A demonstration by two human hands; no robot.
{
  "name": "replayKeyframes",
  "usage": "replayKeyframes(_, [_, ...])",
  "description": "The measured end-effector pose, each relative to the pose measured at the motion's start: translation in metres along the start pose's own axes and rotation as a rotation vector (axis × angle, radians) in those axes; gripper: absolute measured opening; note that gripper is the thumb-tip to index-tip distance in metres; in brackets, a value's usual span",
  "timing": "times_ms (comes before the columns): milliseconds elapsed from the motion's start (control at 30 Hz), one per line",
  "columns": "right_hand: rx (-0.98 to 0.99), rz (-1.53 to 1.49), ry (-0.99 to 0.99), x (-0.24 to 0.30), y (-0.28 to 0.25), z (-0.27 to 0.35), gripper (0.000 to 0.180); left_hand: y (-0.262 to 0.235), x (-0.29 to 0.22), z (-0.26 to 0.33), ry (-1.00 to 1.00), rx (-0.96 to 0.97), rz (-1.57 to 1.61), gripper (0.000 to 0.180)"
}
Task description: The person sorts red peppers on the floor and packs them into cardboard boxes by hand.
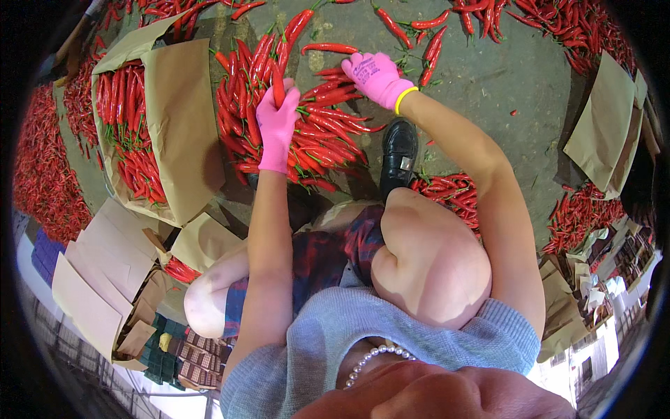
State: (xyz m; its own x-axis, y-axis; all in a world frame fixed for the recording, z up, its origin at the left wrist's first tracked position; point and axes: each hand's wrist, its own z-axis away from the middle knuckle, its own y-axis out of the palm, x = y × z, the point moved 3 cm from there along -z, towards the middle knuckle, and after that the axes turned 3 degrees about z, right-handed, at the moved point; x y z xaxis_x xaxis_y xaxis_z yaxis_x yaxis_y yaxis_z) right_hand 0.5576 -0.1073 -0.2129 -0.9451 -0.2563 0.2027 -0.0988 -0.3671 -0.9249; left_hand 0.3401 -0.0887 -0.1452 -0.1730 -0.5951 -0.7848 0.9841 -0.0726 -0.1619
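My left hand (277, 127), in a pink glove, is closed on a red chili pepper (278, 85) that points up between thumb and fingers. Below it spreads a heap of long red chili peppers (317, 143) with green stems, lying on the floor between my feet. My right hand (375, 79), in a pink glove with a yellow cuff, is at the heap's far right edge. Its fingers curl down over the peppers there, and what they grip is hidden. A single chili pepper (329, 48) lies just beyond its fingertips.
To the left stands an open paper bag (185, 126) with rows of peppers inside. More pepper piles lie at the far left (45, 160), far right (579, 31) and beside my right knee (450, 199). Another paper bag (604, 126) stands at right. Loose peppers dot the grey floor (481, 105).
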Motion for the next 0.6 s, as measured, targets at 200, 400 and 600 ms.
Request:
replayKeyframes(200, [0.192, -0.448, 0.283, -0.050, -0.020, 0.037, 0.039, 0.013, -0.006, -0.003, 0.144, 0.102, -0.305, 0.027])
replayKeyframes(400, [-0.218, -1.132, 0.541, -0.068, 0.006, 0.072, 0.045, 0.084, 0.055, -0.010, 0.790, 0.463, -1.320, 0.026])
replayKeyframes(600, [-0.268, -1.286, 0.597, -0.078, -0.001, 0.094, 0.045, 0.044, 0.021, -0.011, 0.798, 0.299, -0.759, 0.032])
